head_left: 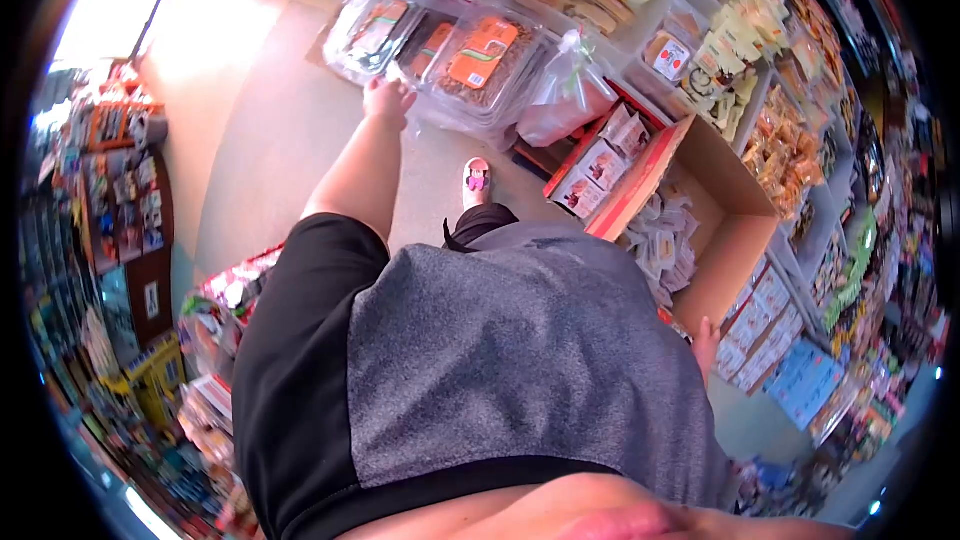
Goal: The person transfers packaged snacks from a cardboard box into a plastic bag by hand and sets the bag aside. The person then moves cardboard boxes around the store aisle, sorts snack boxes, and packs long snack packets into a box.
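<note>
- At the far left, crowded shelves (130,180) of small goods, then pale floor (250,130) stretching up to the left arm (355,175).
- Left of centre, near the top, left hand (388,103) reaching forward, fingers partly curled, neither flat nor fully closed, right at the near edge of some clear wrapping. Firm grip or mere contact: cannot tell.
- Just beyond left hand and extending to its right, wrapped trays (436,48), long axis slanting from far left to near right. Left hand far nearer to these than right hand. On the rightmost tray, brown contents under an orange label.
- Below the trays, one light shoe (477,180) with a pink bow.
- To the right of the trays, a pale plastic bag (565,95), gathered at the top.
- Beside the bag, a red box (600,165) of printed white packets.
- Further right, an open cardboard carton (735,265), standing askew close to the body, small pale packets (660,240) inside.
- At the carton's near corner, right hand (706,348), only partly visible, fingers against the cardboard. How tightly bent, cannot tell.
- Past the carton, bagged snacks (785,160) on display.
</note>
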